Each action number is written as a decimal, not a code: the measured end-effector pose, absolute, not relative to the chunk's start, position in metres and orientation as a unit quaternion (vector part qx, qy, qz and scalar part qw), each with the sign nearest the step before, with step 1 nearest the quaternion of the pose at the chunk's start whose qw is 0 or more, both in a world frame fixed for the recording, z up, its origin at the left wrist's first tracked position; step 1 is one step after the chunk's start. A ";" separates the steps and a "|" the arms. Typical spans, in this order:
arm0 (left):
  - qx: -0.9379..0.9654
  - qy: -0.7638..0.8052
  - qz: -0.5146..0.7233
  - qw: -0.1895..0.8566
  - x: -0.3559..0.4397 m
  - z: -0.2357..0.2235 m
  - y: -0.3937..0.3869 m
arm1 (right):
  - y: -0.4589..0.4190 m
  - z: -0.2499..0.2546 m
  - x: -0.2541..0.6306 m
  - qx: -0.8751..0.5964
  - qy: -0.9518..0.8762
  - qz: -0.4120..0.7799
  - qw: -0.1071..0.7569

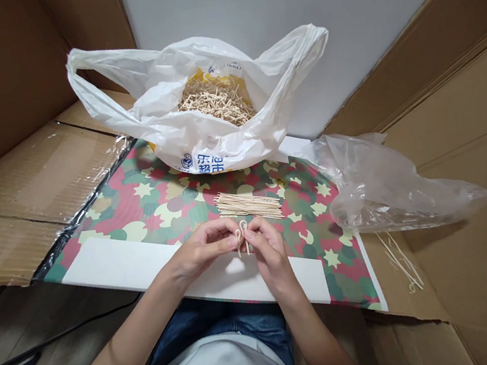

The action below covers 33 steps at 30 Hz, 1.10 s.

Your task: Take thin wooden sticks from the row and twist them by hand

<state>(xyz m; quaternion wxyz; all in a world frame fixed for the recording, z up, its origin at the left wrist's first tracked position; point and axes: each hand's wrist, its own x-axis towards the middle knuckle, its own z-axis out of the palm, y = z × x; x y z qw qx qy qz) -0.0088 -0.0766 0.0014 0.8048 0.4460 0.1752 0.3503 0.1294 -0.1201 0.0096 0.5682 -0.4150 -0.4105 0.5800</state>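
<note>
My left hand (207, 246) pinches a thin pale strand bent into a loop (238, 238), its short tail hanging down. Close against it, my right hand (272, 252) pinches a second pale loop (243, 227) of the same look. Whether the two loops are parts of a single strand I cannot tell. Just beyond the fingers lies a bundle of straight thin pale sticks (249, 204) on the camouflage-patterned sheet (132, 206). A white strip (123, 259) runs under my wrists along the near edge.
Behind the bundle stands a white plastic bag (231, 142) holding many short pale pieces (217, 99). A clear plastic bag (383, 188) lies at the right. Several loose strands (401, 260) rest on cardboard (473, 188) there. More cardboard (9, 171) borders the left, with a pale wall (256, 7) behind.
</note>
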 end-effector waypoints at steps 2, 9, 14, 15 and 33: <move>0.451 0.175 0.343 0.805 -0.009 0.002 -0.077 | -0.121 0.009 0.131 -0.394 -0.411 0.604 0.557; 0.503 0.226 0.325 0.769 -0.009 0.006 -0.084 | -0.127 0.001 0.136 -0.437 -0.464 0.572 0.516; 0.637 0.361 0.279 0.622 -0.009 0.018 -0.080 | -0.122 0.004 0.150 -0.492 -0.739 0.141 0.438; 0.670 0.371 0.260 0.588 -0.010 0.021 -0.078 | -0.120 0.007 0.153 -0.471 -0.781 0.090 0.401; 0.774 0.335 0.172 0.510 -0.013 0.037 -0.059 | -0.106 0.034 0.168 -0.519 -0.809 0.194 0.196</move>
